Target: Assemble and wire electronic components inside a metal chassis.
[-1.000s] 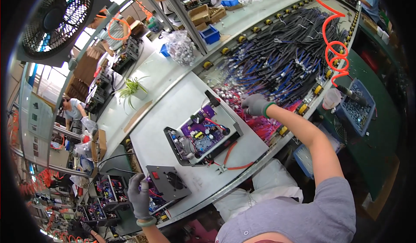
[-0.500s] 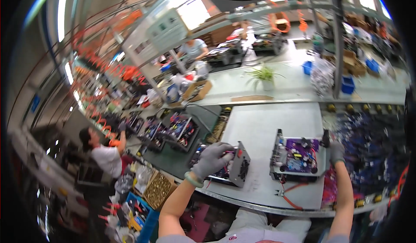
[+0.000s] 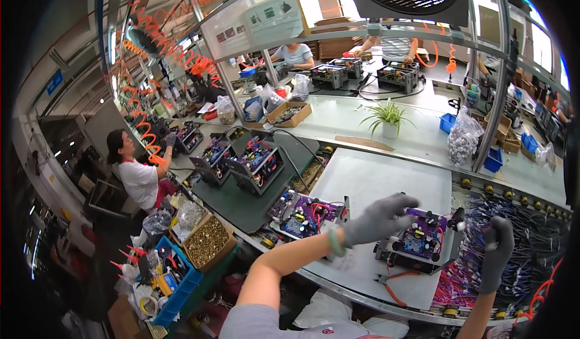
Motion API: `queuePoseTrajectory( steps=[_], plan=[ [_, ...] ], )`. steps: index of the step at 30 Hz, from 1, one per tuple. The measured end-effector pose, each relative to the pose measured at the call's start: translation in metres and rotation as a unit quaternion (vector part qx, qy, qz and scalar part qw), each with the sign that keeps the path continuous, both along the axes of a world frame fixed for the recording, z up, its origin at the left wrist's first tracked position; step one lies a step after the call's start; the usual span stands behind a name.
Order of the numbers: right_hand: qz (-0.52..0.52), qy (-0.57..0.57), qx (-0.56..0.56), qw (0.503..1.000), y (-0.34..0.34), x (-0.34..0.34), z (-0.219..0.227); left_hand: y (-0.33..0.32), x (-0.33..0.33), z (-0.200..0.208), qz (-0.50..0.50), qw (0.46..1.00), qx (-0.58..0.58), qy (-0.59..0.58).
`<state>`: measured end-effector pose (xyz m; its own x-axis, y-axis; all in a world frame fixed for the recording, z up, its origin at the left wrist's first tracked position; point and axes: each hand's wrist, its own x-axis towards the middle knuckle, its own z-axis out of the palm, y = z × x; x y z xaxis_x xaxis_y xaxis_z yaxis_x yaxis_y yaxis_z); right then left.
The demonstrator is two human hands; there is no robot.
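Uncovered electronics chassis (image 3: 425, 245), purple board (image 3: 418, 232) upward, at right on the pale near bench (image 3: 386, 173). Left hand (image 3: 380, 220) over its left side, grip loosely spread, apparently empty; right hand (image 3: 498, 245) half curled above wire harnesses (image 3: 538, 230), contents impossible to tell. Best steadied by its frame. Red-handled cutters (image 3: 394, 293) near; potted plant (image 3: 389, 129) far, co-workers (image 3: 294, 55) beyond.

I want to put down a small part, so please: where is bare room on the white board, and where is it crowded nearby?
Bare: the white board behind the left unit and right unit, and its front patch left of the pliers. Crowded: right of the board, under wire bundles.
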<state>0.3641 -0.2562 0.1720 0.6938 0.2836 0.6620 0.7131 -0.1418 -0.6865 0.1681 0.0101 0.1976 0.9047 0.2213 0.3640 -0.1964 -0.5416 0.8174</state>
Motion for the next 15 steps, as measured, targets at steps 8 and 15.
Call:
queuePoseTrajectory(
  steps=[8,15],
  plan=[
    [0.180,-0.145,-0.060,0.971,0.035,-0.080,0.026,-0.059,0.030,-0.021,-0.240,0.954,-0.079,0.162],
    [0.295,0.235,0.001,0.926,0.065,-0.061,-0.010,-0.012,0.006,-0.012,-0.105,0.929,-0.348,0.075]
  ],
)
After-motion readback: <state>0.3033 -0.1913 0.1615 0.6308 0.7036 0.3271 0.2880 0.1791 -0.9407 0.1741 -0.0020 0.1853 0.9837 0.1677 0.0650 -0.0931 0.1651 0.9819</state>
